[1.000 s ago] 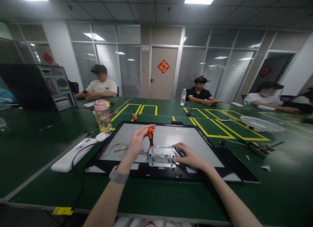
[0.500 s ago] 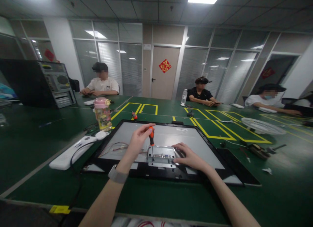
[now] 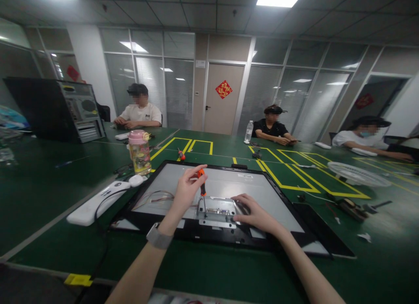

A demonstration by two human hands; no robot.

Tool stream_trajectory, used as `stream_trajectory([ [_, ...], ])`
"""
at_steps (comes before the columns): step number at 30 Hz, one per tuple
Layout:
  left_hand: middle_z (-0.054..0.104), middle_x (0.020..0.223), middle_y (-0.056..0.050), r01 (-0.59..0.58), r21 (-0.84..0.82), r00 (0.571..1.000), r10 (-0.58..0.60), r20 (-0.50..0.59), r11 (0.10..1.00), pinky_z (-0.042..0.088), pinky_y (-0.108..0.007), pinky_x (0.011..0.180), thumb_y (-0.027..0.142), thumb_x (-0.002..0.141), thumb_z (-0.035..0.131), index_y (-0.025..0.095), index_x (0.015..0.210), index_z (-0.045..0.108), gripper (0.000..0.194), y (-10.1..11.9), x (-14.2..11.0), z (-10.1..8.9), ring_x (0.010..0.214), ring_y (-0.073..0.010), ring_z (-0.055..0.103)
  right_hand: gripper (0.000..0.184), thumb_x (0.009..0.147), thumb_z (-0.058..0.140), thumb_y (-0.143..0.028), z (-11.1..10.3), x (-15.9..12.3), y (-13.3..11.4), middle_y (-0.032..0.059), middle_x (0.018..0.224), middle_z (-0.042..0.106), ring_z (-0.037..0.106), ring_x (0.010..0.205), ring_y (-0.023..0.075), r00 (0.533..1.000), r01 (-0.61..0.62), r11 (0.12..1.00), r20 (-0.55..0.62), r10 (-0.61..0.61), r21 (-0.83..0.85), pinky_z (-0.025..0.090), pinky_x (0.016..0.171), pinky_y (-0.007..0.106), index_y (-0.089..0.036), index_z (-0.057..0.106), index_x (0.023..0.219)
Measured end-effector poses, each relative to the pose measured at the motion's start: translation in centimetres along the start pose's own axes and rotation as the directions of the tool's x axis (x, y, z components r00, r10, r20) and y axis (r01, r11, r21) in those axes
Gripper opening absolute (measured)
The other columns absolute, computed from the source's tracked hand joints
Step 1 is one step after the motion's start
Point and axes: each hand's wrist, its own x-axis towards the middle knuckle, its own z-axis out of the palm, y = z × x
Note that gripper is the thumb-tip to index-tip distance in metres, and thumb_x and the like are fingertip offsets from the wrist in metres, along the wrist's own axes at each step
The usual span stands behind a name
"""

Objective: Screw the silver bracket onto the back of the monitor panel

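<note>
My left hand [image 3: 189, 188] has its fingers closed around the handle of an orange-and-black screwdriver [image 3: 203, 189]. The screwdriver stands nearly upright, its shaft reaching down to the left part of a metal bracket [image 3: 216, 223] with connector ports. That bracket lies near the front edge of a flat display panel [image 3: 225, 181] in a black frame, face of grey metal up. My right hand [image 3: 251, 211] grips the bracket's right end, thumb at the front and fingers over the far side. Thin wires [image 3: 157, 195] run across the panel left of the bracket.
A white power strip [image 3: 98, 203] with a black cable and a pink-lidged bottle [image 3: 139, 153] stand left of the panel. A black computer case [image 3: 52, 109] is farther left. To the right lie a dark flat piece [image 3: 322, 227], a tool [image 3: 352, 209] and a white ring [image 3: 358, 174]. Several people sit across the table.
My left fingers have shifted around the screwdriver handle, while its shaft stays on the bracket. My right hand keeps its place on the bracket. The view has turned slightly.
</note>
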Motion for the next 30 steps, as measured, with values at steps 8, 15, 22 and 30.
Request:
stream_trajectory([
  [8, 0.067, 0.089, -0.005, -0.022, 0.009, 1.0, 0.022, 0.01, 1.0, 0.051, -0.025, 0.071, 0.034, 0.07, 0.073, 0.018, 0.099, 0.075, 0.033, 0.27, -0.12, 0.25, 0.077, -0.0145, 0.06, 0.062, 0.076, 0.07, -0.054, -0.04, -0.12, -0.33, 0.0115, 0.125, 0.053, 0.049, 0.12, 0.0308, 1.0, -0.015, 1.0, -0.008, 0.015, -0.003, 0.037, 0.106, 0.043, -0.02, 0.058, 0.127],
  [15, 0.069, 0.089, -0.008, 0.057, -0.137, 0.996, -0.047, 0.078, 0.989, 0.053, -0.033, 0.081, 0.04, 0.08, 0.06, 0.013, 0.107, 0.071, 0.039, 0.69, -0.27, 0.39, 0.079, -0.0175, 0.065, 0.062, 0.077, 0.068, -0.055, -0.09, -0.12, -0.39, 0.0116, 0.126, 0.053, 0.049, 0.12, 0.031, 1.0, -0.012, 1.0, 0.003, 0.012, -0.007, 0.037, 0.106, 0.043, -0.02, 0.057, 0.128],
  [22, 0.064, 0.092, -0.006, -0.051, 0.046, 0.998, 0.053, -0.034, 0.998, 0.051, -0.025, 0.07, 0.035, 0.074, 0.066, 0.018, 0.094, 0.073, 0.027, 0.75, -0.24, 0.33, 0.078, -0.0147, 0.06, 0.062, 0.077, 0.068, -0.053, -0.17, -0.16, -0.42, 0.0111, 0.125, 0.053, 0.048, 0.12, 0.0304, 1.0, -0.016, 1.0, 0.006, 0.016, -0.007, 0.037, 0.107, 0.043, -0.02, 0.057, 0.129],
  [30, 0.062, 0.086, -0.003, -0.124, 0.128, 0.992, 0.123, 0.014, 0.984, 0.05, -0.026, 0.072, 0.032, 0.074, 0.068, 0.019, 0.098, 0.073, 0.027, 0.99, -0.66, 0.58, 0.074, -0.0141, 0.059, 0.059, 0.078, 0.069, -0.052, -0.21, -0.27, -0.65, 0.0102, 0.127, 0.052, 0.047, 0.122, 0.0295, 0.999, -0.031, 0.999, 0.008, 0.032, -0.015, 0.035, 0.109, 0.042, -0.022, 0.056, 0.128],
])
